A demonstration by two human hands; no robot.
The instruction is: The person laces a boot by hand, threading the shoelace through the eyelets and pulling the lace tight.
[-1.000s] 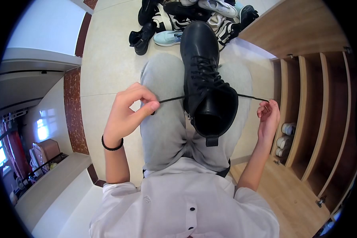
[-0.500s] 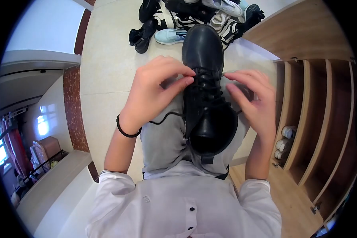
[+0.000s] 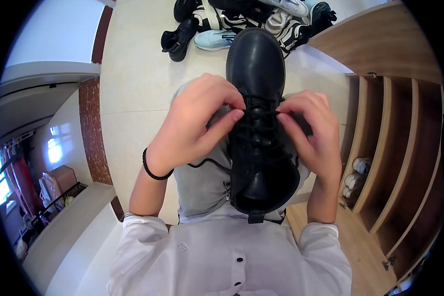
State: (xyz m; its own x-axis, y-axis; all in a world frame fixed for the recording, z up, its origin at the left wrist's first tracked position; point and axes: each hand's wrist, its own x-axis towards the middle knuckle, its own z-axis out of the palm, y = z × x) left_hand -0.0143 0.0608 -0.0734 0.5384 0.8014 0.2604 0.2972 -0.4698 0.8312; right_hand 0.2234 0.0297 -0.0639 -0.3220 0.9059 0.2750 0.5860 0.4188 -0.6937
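Note:
A black leather lace-up boot (image 3: 255, 59) rests on my lap, its toe pointing away from me and its opening toward my body. Its black shoelace (image 3: 259, 129) criss-crosses the tongue, and a loose length trails across the left trouser leg. At the left edge of the lacing, my left hand (image 3: 197, 116) pinches the shoelace between thumb and fingers; a black band circles that wrist. Opposite it, my right hand (image 3: 311, 129) pinches the shoelace at the right eyelets. The fingertips cover the exact points of grip.
Beyond the boot, a pile of shoes lies on the tiled floor, among them a pale blue shoe (image 3: 213, 40) and a black ankle boot (image 3: 177, 41). On the right stands an open wooden shoe cabinet (image 3: 380, 153) with white shoes (image 3: 352, 183) inside. A ledge (image 3: 69, 232) runs along the left.
The boot's opening has come nearer my body. Both hands sit a little lower in view, and my right thumb and fingers have closed from apart onto the shoelace.

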